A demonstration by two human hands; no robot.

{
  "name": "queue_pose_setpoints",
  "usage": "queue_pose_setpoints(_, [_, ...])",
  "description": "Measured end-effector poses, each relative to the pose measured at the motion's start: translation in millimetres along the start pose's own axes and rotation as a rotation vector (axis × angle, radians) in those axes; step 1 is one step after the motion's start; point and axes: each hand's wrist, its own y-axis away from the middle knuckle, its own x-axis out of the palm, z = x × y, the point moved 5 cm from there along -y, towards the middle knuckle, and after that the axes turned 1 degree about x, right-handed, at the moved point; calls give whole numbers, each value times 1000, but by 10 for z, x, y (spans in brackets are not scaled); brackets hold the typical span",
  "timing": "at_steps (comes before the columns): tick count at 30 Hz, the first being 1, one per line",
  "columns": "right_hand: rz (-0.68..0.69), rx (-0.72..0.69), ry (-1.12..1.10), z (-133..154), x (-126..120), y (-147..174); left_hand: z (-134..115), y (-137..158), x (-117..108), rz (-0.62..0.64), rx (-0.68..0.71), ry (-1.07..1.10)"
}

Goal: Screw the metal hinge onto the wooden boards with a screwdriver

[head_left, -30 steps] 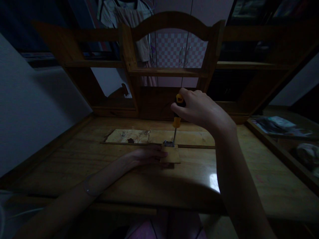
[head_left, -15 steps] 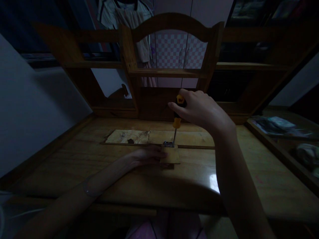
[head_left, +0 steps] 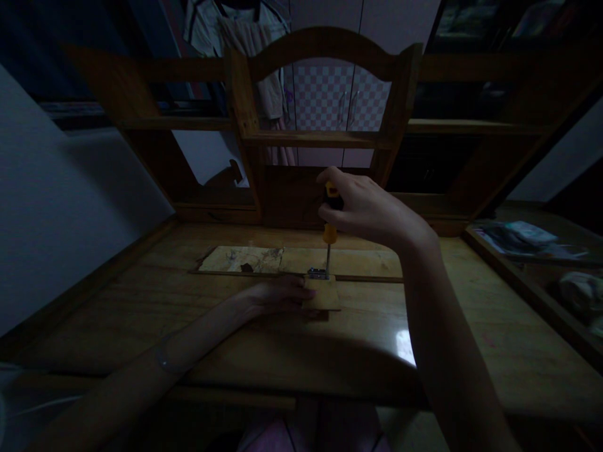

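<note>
A yellow and black screwdriver (head_left: 330, 233) stands nearly upright, its handle gripped by my right hand (head_left: 365, 204). Its tip meets the right end of a small metal hinge (head_left: 318, 274). That hinge lies at the far edge of a small wooden block (head_left: 322, 295), beside a long thin board (head_left: 342, 262). My left hand (head_left: 282, 294) is closed on the block's left side, a thumb on top and the other fingers partly hidden. Dim light hides the screw under the tip.
The wooden desk (head_left: 155, 314) carries a shelf unit (head_left: 320, 139) along its back. Peeling, stained veneer (head_left: 240, 258) covers the board's left part. At right, a side compartment holds papers and a plastic bag (head_left: 530, 233) and a pale roll (head_left: 579, 292). A wall borders the left.
My right hand has turned and shifted slightly left around the handle, and the screwdriver stands straighter. The left hand, block and hinge stay in place.
</note>
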Motion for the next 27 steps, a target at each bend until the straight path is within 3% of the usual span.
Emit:
queue_pose_setpoints(10, [-46, 106, 218, -28, -40, 2, 26, -21, -21, 29, -3, 11])
queue_pose_setpoints(18, [-29, 68, 122, -54, -46, -12, 21, -19, -35, 0, 2, 6])
queue_pose_setpoints(27, [-39, 92, 170, 8, -56, -6, 8, -24, -5, 11, -5, -21])
